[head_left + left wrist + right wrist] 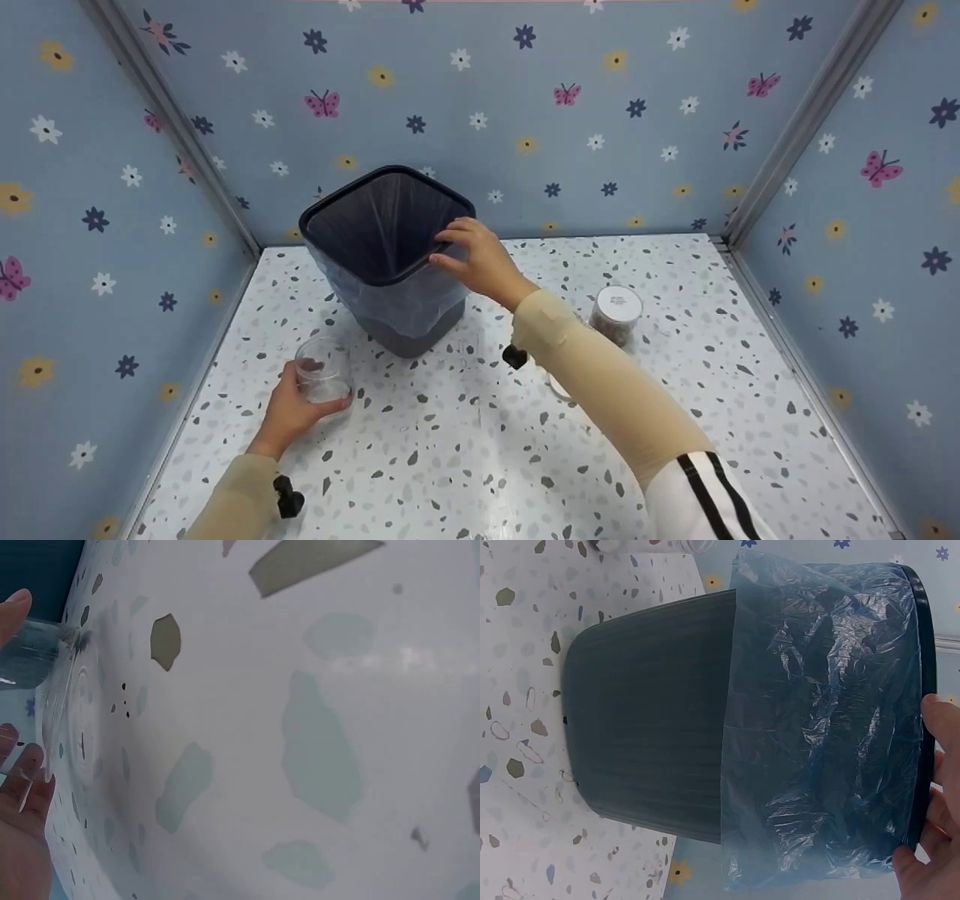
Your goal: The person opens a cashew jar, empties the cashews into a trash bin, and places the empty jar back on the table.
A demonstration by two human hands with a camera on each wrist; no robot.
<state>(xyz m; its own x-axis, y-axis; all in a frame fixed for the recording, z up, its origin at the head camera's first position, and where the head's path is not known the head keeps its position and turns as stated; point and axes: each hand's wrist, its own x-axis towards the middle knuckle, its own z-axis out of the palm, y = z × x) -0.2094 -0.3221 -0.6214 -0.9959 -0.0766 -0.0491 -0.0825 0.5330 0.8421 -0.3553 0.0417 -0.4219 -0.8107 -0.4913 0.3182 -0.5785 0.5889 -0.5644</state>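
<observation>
A clear, see-through jar (324, 369) stands on the speckled table at the left, and my left hand (294, 403) curls its thumb and fingers round it. In the left wrist view, the jar (34, 656) shows at the left edge between the thumb and fingers (28, 780). A grey bin (409, 341) with a dark rim and a thin liner (817, 720) folded over it stands at the back. My right hand (480, 259) grips the rim at its right side; in the right wrist view the fingers (936, 825) bend over the rim.
A lidded jar (616, 313) with brownish contents stands right of the bin. A pale round item (559, 388) lies partly hidden under my right forearm. Several faint loops (529, 751) lie on the table. Flower-patterned walls (525, 112) enclose the back and sides.
</observation>
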